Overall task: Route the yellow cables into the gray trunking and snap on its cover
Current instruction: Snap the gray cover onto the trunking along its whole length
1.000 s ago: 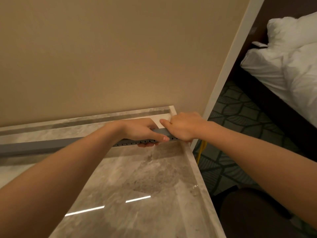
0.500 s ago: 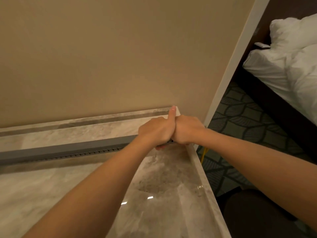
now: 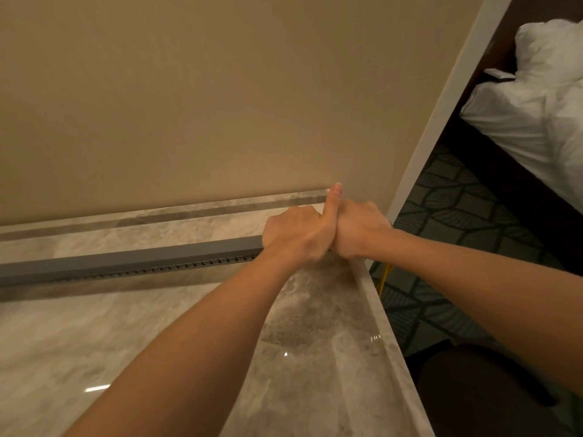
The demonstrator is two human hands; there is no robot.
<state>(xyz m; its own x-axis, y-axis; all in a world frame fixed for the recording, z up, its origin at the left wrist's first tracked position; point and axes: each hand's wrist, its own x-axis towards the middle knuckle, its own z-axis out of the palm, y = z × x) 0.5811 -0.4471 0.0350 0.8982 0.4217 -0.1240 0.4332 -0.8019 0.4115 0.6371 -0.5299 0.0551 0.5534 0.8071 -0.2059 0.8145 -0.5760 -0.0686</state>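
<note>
A long gray trunking [image 3: 132,261] lies across the marble counter [image 3: 157,326], its flat cover on top and slotted side facing me. Both hands sit side by side on its right end near the counter's corner. My left hand [image 3: 296,234] is curled over the trunking with the thumb sticking up. My right hand [image 3: 359,230] is closed over the very end, pressed against the left one. A short length of yellow cable [image 3: 384,279] hangs below the counter edge to the right. The trunking's right end and the cables inside it are hidden.
A beige wall [image 3: 220,105] stands just behind the counter, ending in a white corner trim [image 3: 441,121]. To the right are patterned dark carpet [image 3: 448,216], a bed with white linen [image 3: 536,105], and a dark round seat [image 3: 473,389] below the counter edge.
My left hand slid right along the trunking and closed up against my right hand, thumb raised. The view shifted slightly; the hands have barely moved in the last half second.
</note>
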